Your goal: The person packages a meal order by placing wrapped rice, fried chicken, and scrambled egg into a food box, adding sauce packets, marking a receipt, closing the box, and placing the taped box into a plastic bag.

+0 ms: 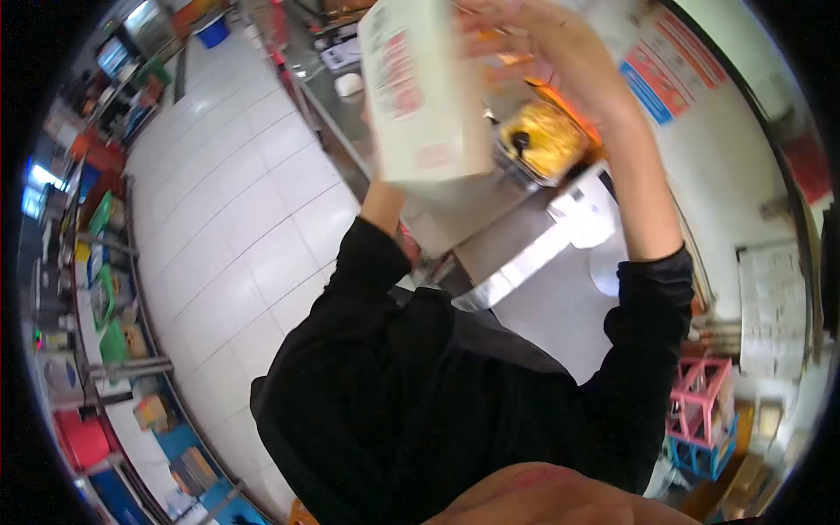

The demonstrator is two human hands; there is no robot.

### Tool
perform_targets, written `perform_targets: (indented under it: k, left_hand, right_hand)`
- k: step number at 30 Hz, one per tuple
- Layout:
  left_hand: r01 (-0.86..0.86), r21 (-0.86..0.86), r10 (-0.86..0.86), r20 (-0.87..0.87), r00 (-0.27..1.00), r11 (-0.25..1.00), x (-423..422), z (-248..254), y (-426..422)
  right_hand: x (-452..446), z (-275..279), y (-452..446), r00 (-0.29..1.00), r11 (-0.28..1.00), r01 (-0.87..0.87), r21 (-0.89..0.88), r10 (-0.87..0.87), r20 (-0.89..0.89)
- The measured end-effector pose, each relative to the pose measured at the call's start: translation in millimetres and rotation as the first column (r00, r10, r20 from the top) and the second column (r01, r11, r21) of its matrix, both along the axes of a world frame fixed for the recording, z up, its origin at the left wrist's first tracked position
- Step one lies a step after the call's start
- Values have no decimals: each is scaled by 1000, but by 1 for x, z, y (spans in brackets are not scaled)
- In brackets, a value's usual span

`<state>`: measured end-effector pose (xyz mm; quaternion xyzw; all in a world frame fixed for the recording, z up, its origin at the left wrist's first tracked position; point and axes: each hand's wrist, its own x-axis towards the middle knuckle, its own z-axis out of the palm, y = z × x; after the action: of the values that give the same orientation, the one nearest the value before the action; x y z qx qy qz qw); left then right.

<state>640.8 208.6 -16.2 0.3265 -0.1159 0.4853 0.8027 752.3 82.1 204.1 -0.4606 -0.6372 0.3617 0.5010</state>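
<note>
Nearest the camera, a white carton with red print is raised in front of you, motion-blurred. Your left forearm passes behind the carton; the left hand is largely hidden, so its grip cannot be confirmed. Your right hand is blurred at the carton's upper right; its closure cannot be told. Right of the carton, a clear container holds yellow contents above the metal surface.

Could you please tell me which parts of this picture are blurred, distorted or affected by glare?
In the head view, the carton and right hand are blurred, probably by motion; tile lines on the floor bend, suggesting lens distortion; soft glare brightens it in places; the corners are black.
</note>
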Motion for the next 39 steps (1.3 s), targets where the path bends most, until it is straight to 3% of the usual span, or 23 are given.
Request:
perform_targets:
  k: [3, 7, 12, 13, 14, 16, 17, 18, 20, 22, 23, 25, 26, 27, 28, 29, 31, 32, 34, 36, 37, 38, 39]
  left_hand:
    - [-60, -106, 50, -93, 994, 993, -85, -48, 39]
    - [83, -318, -79, 28, 997, 944, -182, -65, 89]
    - [-291, -213, 241, -233, 942, 933, -263, -142, 195]
    - [-266, -285, 184, -286, 941, 921, -276, -150, 211]
    - [-374, -54, 299, -501, 812, 926, -286, -154, 224]
    - [-392, 454, 585, -736, 341, 800, -307, -161, 252]
    - [-425, 27, 344, -634, 693, 905, -313, -150, 260]
    - [-244, -391, 109, -335, 936, 887, -310, -138, 272]
    - [-106, -468, -82, -363, 928, 878, -314, -106, 291]
    - [-18, -533, -277, -467, 840, 846, -313, -97, 307]
    - [-36, -478, -260, -538, 802, 878, -307, -122, 324]
    - [-137, -317, -131, -694, 708, 939, -274, -145, 346]
    - [-127, -141, -46, -825, 563, 982, -241, -121, 338]
    - [-59, -110, -57, -816, 575, 992, -219, -149, 344]
    - [-6, -362, -289, -755, 588, 932, -194, -164, 340]
    - [150, -584, -562, -631, 535, 798, -168, -152, 331]
    - [415, -602, -729, -523, 441, 682, -109, -226, 336]
    - [437, -604, -745, -516, 424, 667, -91, -230, 329]
    - [560, -293, -510, -813, 281, 775, -59, -232, 313]
    - [686, 51, -132, -969, 211, 725, -30, -229, 305]
    - [739, 218, 87, -973, 213, 638, -9, -222, 312]
    - [741, 243, 99, -967, 234, 626, 12, -205, 330]
    - [632, 512, 400, -857, 325, 581, 30, -179, 354]
  right_hand:
    - [-7, -45, 78, 996, 997, -76, -19, 77, 50]
    - [-2, -153, 242, 780, 996, 47, 77, -85, 620]
    - [-31, -319, 422, 511, 939, 46, -342, 272, 815]
    - [-35, -358, 450, 583, 929, 283, -240, 32, 812]
    - [-41, -379, 475, 590, 847, 508, -155, -211, 779]
    - [-56, -394, 505, 529, 755, 636, -161, -275, 803]
    - [-55, -434, 527, 438, 769, 634, 78, -441, 783]
    - [-54, -432, 534, 432, 744, 664, 73, -462, 775]
    - [-57, -431, 520, 562, 858, 508, 80, -400, 724]
    - [-46, -461, 525, 536, 790, 611, -50, -367, 760]
    - [-58, -420, 506, 847, 856, 452, -253, -322, 423]
    - [-71, -354, 459, 988, 979, 156, -133, -156, 9]
    - [-74, -337, 427, 995, 995, 78, 62, -82, 50]
    - [-74, -311, 397, 941, 986, 19, 164, -73, 329]
    - [-72, -297, 374, 810, 971, -65, 231, -84, 581]
    - [-66, -303, 360, 809, 975, -33, 220, -103, 579]
    - [-47, -323, 336, 552, 985, -126, -116, 166, 817]
    - [-32, -339, 325, 552, 988, -98, -123, 157, 819]
    - [9, -384, 302, 535, 929, 27, -368, 298, 791]
    - [41, -439, 255, 563, 966, 112, -233, 131, 816]
    - [51, -464, 231, 566, 983, 141, -114, 15, 824]
    - [55, -480, 209, 560, 985, 173, -16, -85, 824]
    - [47, -462, 206, 529, 954, 273, -124, -41, 848]
